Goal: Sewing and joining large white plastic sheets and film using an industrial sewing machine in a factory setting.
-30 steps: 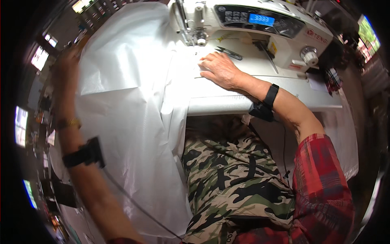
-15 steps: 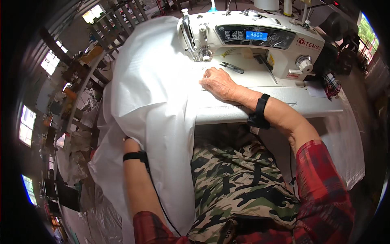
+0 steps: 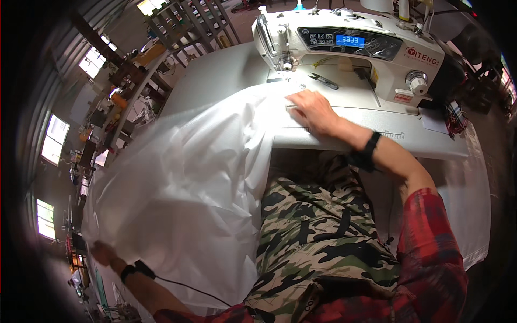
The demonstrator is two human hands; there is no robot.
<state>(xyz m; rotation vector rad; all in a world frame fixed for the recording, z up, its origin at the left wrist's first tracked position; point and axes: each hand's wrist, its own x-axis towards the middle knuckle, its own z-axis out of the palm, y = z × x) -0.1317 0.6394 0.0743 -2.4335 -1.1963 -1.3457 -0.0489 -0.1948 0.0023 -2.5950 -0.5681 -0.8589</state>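
A large sheet of thin, translucent white material [image 3: 177, 188] runs from the sewing machine [image 3: 344, 37] down to the lower left. At its far left edge is my left hand [image 3: 102, 254], blurred, with the sheet gathered at its fingers. My right hand [image 3: 315, 110] bends over the sheet's corner just in front of the needle area, its fingers closed on the edge; the fingertips are partly lost in the bright lamp light. A pair of dark thread snips [image 3: 325, 81] lies on the machine bed, beyond my right hand.
The pale machine table [image 3: 210, 72] stretches left behind the sheet. Thread cones [image 3: 405, 9] stand on top at the back. A checked cloth [image 3: 456, 118] sits at the right end, and more clear sheeting [image 3: 468, 204] hangs there. Cluttered shelving [image 3: 121, 107] lines the left.
My left hand has swung out to the lower left, and the sheet has come down off the table's left part, spreading that way. My right hand stays by the needle. The view has shifted slightly.
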